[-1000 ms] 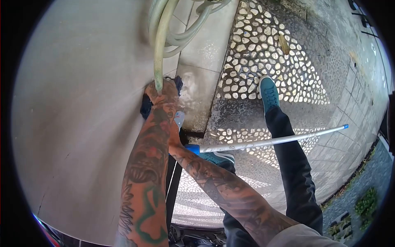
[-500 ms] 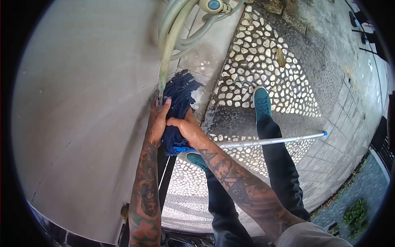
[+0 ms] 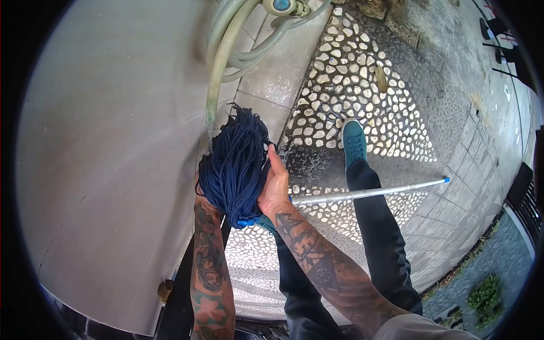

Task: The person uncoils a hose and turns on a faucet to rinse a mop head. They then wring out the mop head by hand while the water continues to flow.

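Observation:
Dark blue mop strands hang in a thick bundle between my two hands, below the end of a pale hose with water running from it. My right hand cups the bundle's right side, thumb up along it. My left hand is at the lower left, its fingers mostly hidden behind the strands. A blue mop head clamp shows under the bundle, and the silver mop pole stretches right to a blue cap.
A coiled hose hangs from a round fitting at the top. White pebbles are set in the wet floor. A pale wall fills the left. My teal shoe stands on the pebbles. A green plant is at lower right.
The mop strands have been lifted and spread into a fuller bundle. My right hand has moved from on top of them to their right side, and my left hand has gone lower, behind them.

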Available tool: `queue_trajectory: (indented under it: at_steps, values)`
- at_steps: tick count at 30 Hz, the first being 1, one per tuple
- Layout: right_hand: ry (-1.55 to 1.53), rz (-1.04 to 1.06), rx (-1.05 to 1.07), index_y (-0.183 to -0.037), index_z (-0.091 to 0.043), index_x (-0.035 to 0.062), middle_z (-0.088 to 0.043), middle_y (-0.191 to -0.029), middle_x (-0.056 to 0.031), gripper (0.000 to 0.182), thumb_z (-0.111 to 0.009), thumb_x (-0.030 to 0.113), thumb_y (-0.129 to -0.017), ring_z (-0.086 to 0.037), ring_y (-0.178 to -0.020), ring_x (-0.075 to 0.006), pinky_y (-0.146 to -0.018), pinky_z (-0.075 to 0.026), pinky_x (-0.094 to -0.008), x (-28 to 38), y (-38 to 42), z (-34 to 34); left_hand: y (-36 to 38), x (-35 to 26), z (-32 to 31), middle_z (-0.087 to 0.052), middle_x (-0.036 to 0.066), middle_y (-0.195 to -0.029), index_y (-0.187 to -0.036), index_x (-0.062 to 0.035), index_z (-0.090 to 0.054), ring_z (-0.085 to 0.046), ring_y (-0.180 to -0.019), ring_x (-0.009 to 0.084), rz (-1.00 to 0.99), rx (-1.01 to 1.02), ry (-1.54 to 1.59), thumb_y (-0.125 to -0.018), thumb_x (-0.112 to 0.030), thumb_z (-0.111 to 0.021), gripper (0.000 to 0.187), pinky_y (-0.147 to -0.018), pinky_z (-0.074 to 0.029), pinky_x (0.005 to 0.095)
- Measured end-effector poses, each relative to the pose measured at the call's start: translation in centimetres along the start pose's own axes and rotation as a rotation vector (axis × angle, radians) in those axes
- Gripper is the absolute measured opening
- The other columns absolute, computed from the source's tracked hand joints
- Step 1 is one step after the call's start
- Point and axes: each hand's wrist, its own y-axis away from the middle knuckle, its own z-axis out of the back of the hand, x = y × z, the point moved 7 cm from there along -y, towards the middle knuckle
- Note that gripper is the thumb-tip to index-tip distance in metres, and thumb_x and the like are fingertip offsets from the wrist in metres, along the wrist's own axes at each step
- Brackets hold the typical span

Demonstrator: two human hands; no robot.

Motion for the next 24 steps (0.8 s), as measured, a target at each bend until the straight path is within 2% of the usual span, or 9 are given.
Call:
queue_trajectory:
  at_steps: [2,5,8,10,12,14,17,21,24]
  values:
    - [0.043,-0.042,0.018,-0.143,-0.047,0.0024,-0.061,-0.130,-0.0145,0.062,-0.068,0.034,-0.093,-0.060,-0.120,-0.0291,-0.105,-0.047,-0.0449,-0.3,0.1,-1.3,0.1,0.3,0.6,-0.067,0.015,-0.125,-0.131,0.0019,-0.059,-0.070,-0.103,0.0255,-0.113,0.009,-0.060,-0.099,-0.040,-0.061,0.052,-0.095,-0.055,0.0361]
    - [0.392,-0.100,-0.002,-0.125,-0.060,-0.0009,-0.068,-0.109,-0.0113,0.044,-0.070,0.014,-0.085,-0.068,-0.098,-0.0263,-0.090,-0.056,-0.0403,-2.2,-1.9,1.0,0.2,-0.9,0.5,-0.067,0.016,-0.125,-0.130,0.0027,-0.060,-0.070,-0.102,0.0260,-0.194,0.017,-0.114,-0.099,-0.040,-0.059,0.052,-0.094,-0.056,0.0359]
    - [0.298,-0.160,-0.062,-0.106,-0.067,-0.0054,-0.070,-0.098,-0.0156,0.030,-0.064,0.012,-0.082,-0.069,-0.085,-0.0264,-0.080,-0.059,-0.0385,-2.8,-0.6,1.7,0.0,-1.2,3.9,-0.068,0.015,-0.123,-0.130,0.0043,-0.060,-0.070,-0.096,0.0271,0.168,-0.515,-0.461,-0.100,-0.035,-0.055,0.050,-0.085,-0.057,0.0359]
    - [0.285,-0.203,-0.040,-0.099,-0.068,-0.0063,-0.069,-0.093,-0.0149,0.027,-0.062,0.010,-0.079,-0.069,-0.082,-0.0259,-0.079,-0.059,-0.0378,-3.0,-0.2,1.3,-1.4,-2.0,3.2,-0.065,0.015,-0.125,-0.130,0.0012,-0.061,-0.064,-0.109,0.0349,-0.067,-0.360,-0.121,-0.100,-0.038,-0.055,0.050,-0.098,-0.051,0.0368]
    - [0.387,-0.244,0.046,-0.096,-0.068,-0.0050,-0.068,-0.089,-0.0144,0.024,-0.064,0.010,-0.077,-0.068,-0.077,-0.0263,-0.074,-0.059,-0.0384,-3.2,0.0,0.6,-1.3,-1.6,0.6,-0.066,0.011,-0.124,-0.128,0.0002,-0.062,-0.064,-0.110,0.0303,0.215,-0.162,0.148,-0.100,-0.042,-0.055,0.051,-0.097,-0.050,0.0350]
    - [0.504,-0.263,0.055,-0.103,-0.066,-0.0068,-0.068,-0.094,-0.0144,0.031,-0.065,0.011,-0.077,-0.068,-0.081,-0.0245,-0.075,-0.057,-0.0362,-3.7,0.1,-0.1,0.5,-5.0,-3.3,-0.067,0.013,-0.122,-0.137,0.0027,-0.056,-0.069,-0.093,0.0233,0.030,-0.104,0.081,-0.105,-0.037,-0.048,0.052,-0.083,-0.056,0.0331]
    - [0.938,-0.142,0.227,-0.123,-0.057,-0.0115,-0.066,-0.106,-0.0181,0.047,-0.064,0.017,-0.086,-0.064,-0.098,-0.0239,-0.093,-0.048,-0.0315,-4.4,0.8,-4.1,0.4,-4.9,-4.1,-0.067,0.011,-0.122,-0.137,0.0020,-0.056,-0.069,-0.098,0.0225,0.184,0.049,0.281,-0.107,-0.037,-0.043,0.051,-0.089,-0.056,0.0337]
    - [1.750,0.158,0.403,-0.143,-0.048,-0.0060,-0.052,-0.130,-0.0410,0.076,-0.042,0.058,-0.102,-0.045,-0.124,-0.0609,-0.112,-0.037,-0.0554,-6.7,1.4,-5.3,-0.3,-3.2,-2.1,-0.068,0.011,-0.122,-0.136,0.0019,-0.057,-0.068,-0.100,0.0227,0.125,0.008,0.180,-0.107,-0.038,-0.044,0.051,-0.090,-0.055,0.0336]
    - [2.022,0.345,0.104,-0.129,-0.057,-0.0096,-0.055,-0.124,-0.0393,0.065,-0.036,0.047,-0.106,-0.043,-0.123,-0.0629,-0.105,-0.039,-0.0664,-7.8,5.4,-7.0,-0.9,-2.5,-1.4,-0.068,0.011,-0.122,-0.135,0.0019,-0.057,-0.068,-0.101,0.0228,0.085,-0.024,0.151,-0.106,-0.039,-0.045,0.052,-0.091,-0.055,0.0335]
